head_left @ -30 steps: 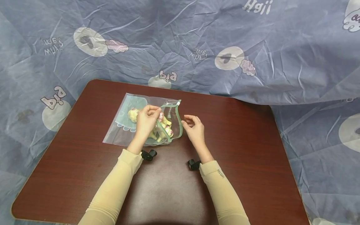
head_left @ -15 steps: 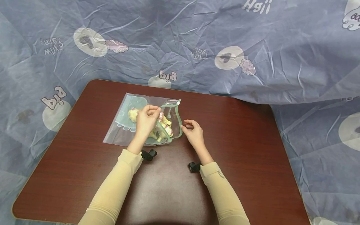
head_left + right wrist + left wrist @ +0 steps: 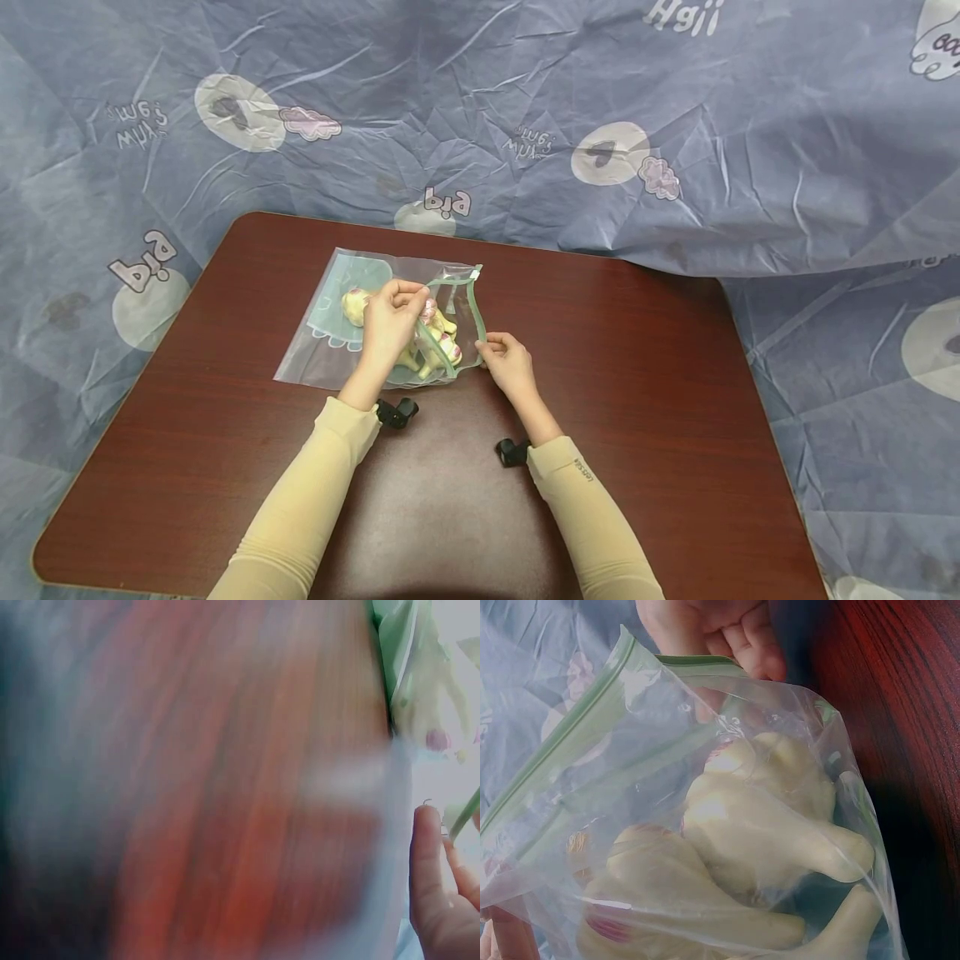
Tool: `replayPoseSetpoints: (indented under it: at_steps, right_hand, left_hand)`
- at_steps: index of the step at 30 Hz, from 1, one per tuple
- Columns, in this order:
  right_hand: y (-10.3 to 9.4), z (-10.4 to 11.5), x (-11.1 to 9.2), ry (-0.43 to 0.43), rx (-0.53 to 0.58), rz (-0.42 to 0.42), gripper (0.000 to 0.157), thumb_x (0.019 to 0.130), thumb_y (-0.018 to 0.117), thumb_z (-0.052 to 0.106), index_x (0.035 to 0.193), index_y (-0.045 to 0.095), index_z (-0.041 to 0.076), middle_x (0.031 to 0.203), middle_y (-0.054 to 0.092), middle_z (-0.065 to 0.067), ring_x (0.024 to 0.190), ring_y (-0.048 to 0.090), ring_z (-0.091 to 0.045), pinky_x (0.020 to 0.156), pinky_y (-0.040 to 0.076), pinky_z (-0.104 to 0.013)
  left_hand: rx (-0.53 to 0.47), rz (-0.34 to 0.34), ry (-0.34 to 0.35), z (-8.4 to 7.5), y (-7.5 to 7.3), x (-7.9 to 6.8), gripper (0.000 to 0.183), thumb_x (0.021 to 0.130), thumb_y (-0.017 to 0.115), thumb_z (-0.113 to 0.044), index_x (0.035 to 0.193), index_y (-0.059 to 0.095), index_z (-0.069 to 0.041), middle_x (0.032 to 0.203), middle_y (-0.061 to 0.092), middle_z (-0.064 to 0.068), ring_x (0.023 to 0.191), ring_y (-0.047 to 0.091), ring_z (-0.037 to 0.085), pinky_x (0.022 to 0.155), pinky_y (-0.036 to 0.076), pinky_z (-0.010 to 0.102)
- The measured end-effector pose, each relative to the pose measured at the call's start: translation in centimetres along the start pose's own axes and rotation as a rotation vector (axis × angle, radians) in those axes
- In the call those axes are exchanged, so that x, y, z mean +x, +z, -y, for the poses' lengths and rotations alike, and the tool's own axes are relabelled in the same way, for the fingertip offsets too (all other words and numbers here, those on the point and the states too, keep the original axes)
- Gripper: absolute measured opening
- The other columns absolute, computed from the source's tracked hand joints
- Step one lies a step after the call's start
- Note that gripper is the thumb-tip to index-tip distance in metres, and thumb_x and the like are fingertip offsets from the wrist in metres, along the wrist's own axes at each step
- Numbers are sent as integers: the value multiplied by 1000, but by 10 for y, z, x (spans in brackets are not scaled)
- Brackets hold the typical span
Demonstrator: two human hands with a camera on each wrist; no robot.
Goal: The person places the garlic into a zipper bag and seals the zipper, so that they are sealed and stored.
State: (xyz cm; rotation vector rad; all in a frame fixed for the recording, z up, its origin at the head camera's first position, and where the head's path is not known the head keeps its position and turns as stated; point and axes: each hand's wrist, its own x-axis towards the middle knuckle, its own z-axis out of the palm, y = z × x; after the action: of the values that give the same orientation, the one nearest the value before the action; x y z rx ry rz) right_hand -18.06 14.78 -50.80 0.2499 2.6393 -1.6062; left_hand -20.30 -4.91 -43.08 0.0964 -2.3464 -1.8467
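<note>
A clear zip bag (image 3: 300,364) with a green seal lies on the table, its mouth spread towards the right. Several garlic bulbs (image 3: 356,307) with pale stems are inside it, seen large through the plastic in the left wrist view as garlic (image 3: 742,825). My left hand (image 3: 392,321) pinches the left lip of the mouth and hides part of the contents. At the opposite lip, my right hand (image 3: 510,362) holds the green rim between thumb and fingers. The right wrist view catches the thumb (image 3: 427,855) beside the green strip.
A dark red-brown wooden table (image 3: 637,400) carries the bag. Behind and around it hangs a blue-grey printed cloth (image 3: 480,100). A white slider (image 3: 476,272) sits at the far end of the seal. Black wrist cameras (image 3: 397,412) sit below both hands.
My right hand has come down and left from just beside the bag's mouth and now grips its right lip. The left hand and the garlic have stayed in place.
</note>
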Motion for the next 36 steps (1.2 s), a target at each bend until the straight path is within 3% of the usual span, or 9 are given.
replayPoseSetpoints:
  at_steps: [5, 9, 16, 22, 31, 36]
  right_hand:
    - [2, 0, 0, 21, 66, 28, 31, 94, 67, 16, 119, 63, -1, 98, 75, -17, 77, 74, -20, 73, 59, -31]
    - [2, 2, 0, 9, 59, 17, 27, 92, 68, 12, 116, 65, -2, 98, 75, -18, 78, 73, -20, 73, 59, -33]
    - [-2, 14, -4, 10, 52, 16, 30, 92, 69, 15, 118, 65, 1, 102, 75, -16, 87, 73, -24, 74, 59, -32]
    - [-4, 26, -9, -4, 65, 16, 33, 91, 71, 16, 120, 65, 1, 101, 75, -16, 84, 73, -24, 74, 58, -31]
    - [-5, 41, -13, -13, 107, 19, 37, 90, 73, 21, 121, 65, 3, 102, 75, -15, 84, 73, -21, 80, 58, -36]
    - [-4, 49, -13, -6, 142, 30, 38, 90, 73, 24, 121, 65, 5, 103, 75, -14, 83, 71, -19, 82, 57, -39]
  left_hand:
    - [3, 0, -5, -1, 0, 0, 20, 94, 67, -22, 102, 69, -4, 92, 76, 17, 60, 58, -1, 51, 40, 14]
    - [21, -7, 3, -2, 0, -1, 20, 94, 67, -22, 102, 69, -4, 91, 76, 17, 62, 58, 0, 52, 40, 15]
    - [43, -2, 4, -3, 0, 1, 21, 94, 67, -23, 103, 68, -4, 91, 76, 16, 68, 63, 6, 54, 41, 16]
    - [5, 40, -9, -6, 1, 0, 23, 94, 67, -19, 108, 65, -1, 95, 75, 18, 76, 72, 15, 61, 52, 15]
    - [53, 82, 27, -14, 4, -4, 29, 94, 67, -21, 114, 63, 0, 97, 75, 18, 81, 75, 27, 65, 56, 22]
    - [120, 105, 46, -16, 7, -6, 32, 93, 68, -24, 116, 63, -3, 102, 74, 16, 88, 74, 27, 74, 57, 34]
